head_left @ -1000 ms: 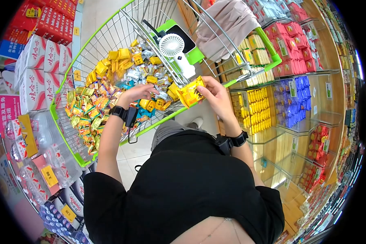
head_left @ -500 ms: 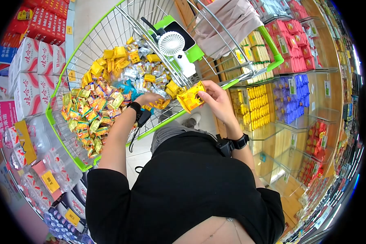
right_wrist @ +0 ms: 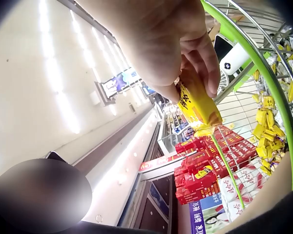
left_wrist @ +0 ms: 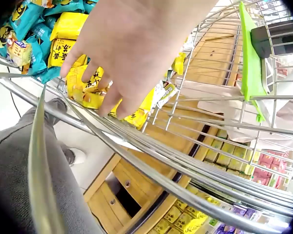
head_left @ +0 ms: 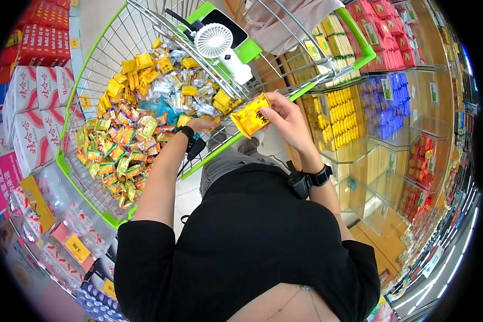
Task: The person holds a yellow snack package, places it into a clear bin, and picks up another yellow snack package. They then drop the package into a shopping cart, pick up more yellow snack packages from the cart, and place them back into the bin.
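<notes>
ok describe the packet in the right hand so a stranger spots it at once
Find the green-edged wire shopping cart. At its near edge, the right hand pinches a yellow packet with black lettering. Unlike the yellow packets heaped inside, it is held up, not lying loose.

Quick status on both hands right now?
Left hand: over yellow packs; can't tell whether its grip has one.
Right hand: closed, holding one yellow snack.

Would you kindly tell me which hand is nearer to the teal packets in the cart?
The left hand: it reaches over yellow packets just beside the teal packets. The right hand is farther off, holding a yellow snack pack near the green rail.
</notes>
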Demonstrator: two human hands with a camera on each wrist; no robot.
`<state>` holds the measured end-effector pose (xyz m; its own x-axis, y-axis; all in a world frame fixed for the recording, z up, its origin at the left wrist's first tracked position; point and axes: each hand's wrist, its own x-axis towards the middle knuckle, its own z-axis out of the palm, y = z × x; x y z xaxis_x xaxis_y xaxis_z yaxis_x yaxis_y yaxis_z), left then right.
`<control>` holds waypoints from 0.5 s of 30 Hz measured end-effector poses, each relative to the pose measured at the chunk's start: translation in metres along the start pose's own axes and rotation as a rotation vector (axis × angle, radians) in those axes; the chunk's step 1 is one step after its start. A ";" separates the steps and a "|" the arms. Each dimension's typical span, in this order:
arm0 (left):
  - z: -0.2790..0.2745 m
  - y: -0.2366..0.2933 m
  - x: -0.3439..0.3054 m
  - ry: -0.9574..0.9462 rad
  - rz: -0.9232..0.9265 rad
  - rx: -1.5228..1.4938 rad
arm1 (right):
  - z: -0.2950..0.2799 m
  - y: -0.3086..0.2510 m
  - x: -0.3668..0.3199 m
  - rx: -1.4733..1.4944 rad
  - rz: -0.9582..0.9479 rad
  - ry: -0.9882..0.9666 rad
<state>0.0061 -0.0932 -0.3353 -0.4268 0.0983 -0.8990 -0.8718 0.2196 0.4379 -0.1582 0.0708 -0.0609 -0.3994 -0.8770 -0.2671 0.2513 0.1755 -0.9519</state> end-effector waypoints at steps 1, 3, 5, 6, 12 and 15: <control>-0.001 -0.001 0.002 -0.003 -0.002 0.003 | 0.000 0.000 0.000 0.003 0.001 0.004; -0.003 0.005 -0.007 -0.032 0.002 0.009 | -0.001 0.000 -0.001 -0.003 0.008 0.010; -0.003 0.005 -0.010 -0.022 0.044 -0.015 | -0.001 0.001 -0.001 -0.003 0.004 0.009; -0.004 0.004 -0.012 -0.010 0.089 -0.040 | -0.001 0.000 -0.001 -0.006 -0.001 0.007; -0.021 -0.005 -0.017 0.046 0.097 -0.121 | -0.001 -0.001 -0.001 -0.015 -0.010 -0.003; -0.032 -0.002 -0.041 0.133 0.073 -0.233 | -0.001 -0.002 0.000 -0.007 -0.016 -0.007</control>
<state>0.0178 -0.1292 -0.2996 -0.5046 -0.0261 -0.8630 -0.8630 -0.0143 0.5050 -0.1593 0.0713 -0.0595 -0.3970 -0.8830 -0.2505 0.2390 0.1640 -0.9571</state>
